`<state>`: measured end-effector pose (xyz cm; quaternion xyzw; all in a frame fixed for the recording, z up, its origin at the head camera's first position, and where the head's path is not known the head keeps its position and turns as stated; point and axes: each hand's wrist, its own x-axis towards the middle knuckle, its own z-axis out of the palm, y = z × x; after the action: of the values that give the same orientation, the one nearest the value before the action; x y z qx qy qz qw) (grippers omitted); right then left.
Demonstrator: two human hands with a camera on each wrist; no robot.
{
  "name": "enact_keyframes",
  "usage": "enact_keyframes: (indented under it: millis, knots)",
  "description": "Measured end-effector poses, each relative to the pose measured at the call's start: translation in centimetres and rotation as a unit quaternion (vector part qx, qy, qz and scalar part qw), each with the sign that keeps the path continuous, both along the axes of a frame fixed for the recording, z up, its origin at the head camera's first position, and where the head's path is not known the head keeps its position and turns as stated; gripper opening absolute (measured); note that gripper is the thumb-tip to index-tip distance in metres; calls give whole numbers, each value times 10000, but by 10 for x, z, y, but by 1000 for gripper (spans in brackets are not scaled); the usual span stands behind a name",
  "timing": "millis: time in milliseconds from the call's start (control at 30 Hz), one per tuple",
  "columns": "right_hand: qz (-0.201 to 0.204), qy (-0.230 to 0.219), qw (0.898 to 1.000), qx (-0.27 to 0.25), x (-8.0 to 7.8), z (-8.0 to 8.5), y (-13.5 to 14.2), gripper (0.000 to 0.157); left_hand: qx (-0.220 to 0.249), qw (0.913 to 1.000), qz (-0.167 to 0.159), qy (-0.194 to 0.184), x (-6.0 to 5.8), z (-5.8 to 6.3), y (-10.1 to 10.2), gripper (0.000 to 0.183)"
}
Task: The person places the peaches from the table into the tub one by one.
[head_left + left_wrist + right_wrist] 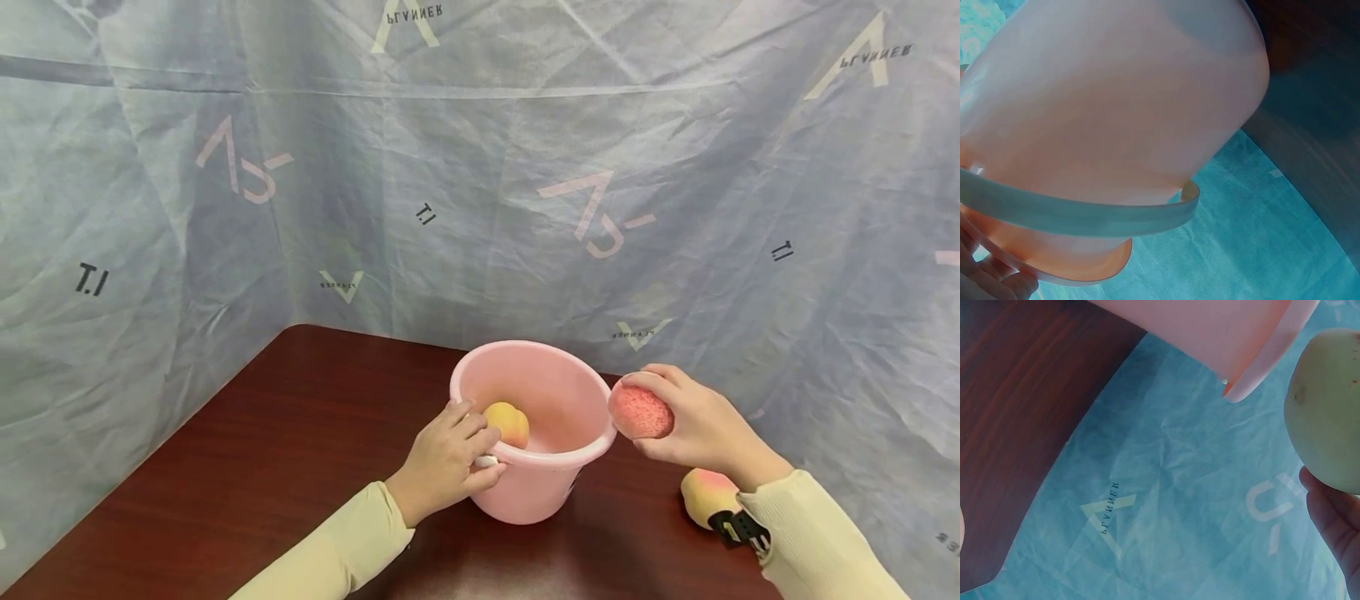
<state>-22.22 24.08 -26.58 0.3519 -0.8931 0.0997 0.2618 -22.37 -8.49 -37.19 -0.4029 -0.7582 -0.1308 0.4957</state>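
Observation:
A pink plastic bucket (525, 493) stands on the table, its mouth facing up. My left hand (453, 454) grips the near left of its rim, fingers over the edge; in the left wrist view those fingers (997, 281) show beside the rim and the bucket's handle (1085, 215). Inside lies a yellow-orange peach (507, 423). At the rim's right side my right hand (697, 425) holds a speckled red apple (641, 408) between thumb and fingers. The right wrist view shows the apple's pale green side (1325, 412), apart from the bucket wall.
Another peach (705, 496), yellow and pink, rests on the table below my right wrist, partly covered by a black strap (738, 527). The dark red wooden table (300, 433) reaches a grey printed cloth (480, 167) hanging behind and at both sides.

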Motion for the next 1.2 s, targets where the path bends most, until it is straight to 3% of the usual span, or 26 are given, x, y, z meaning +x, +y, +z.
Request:
enact_keyframes:
  millis: [167, 433, 667, 900, 1200]
  knots:
    - [100, 137, 9999, 19, -4, 4, -5, 61, -13, 10000, 24, -10, 0, -1, 0, 25]
    - [-17, -355, 9993, 103, -3, 9, -12, 59, -102, 9975, -18, -700, 5, 1, -3, 26]
    - [24, -316, 9994, 167, -6, 11, -14, 58, -91, 9945, -190, -1028, 6, 6, -2, 26]
    - [-73, -621, 9979, 179, -9, 14, -19, 59, -423, 9942, -309, -938, 5, 9, -3, 33]
    - [41, -826, 9959, 373, -18, 17, -26, 58, -505, 9929, -366, -1017, 5, 12, -6, 33]
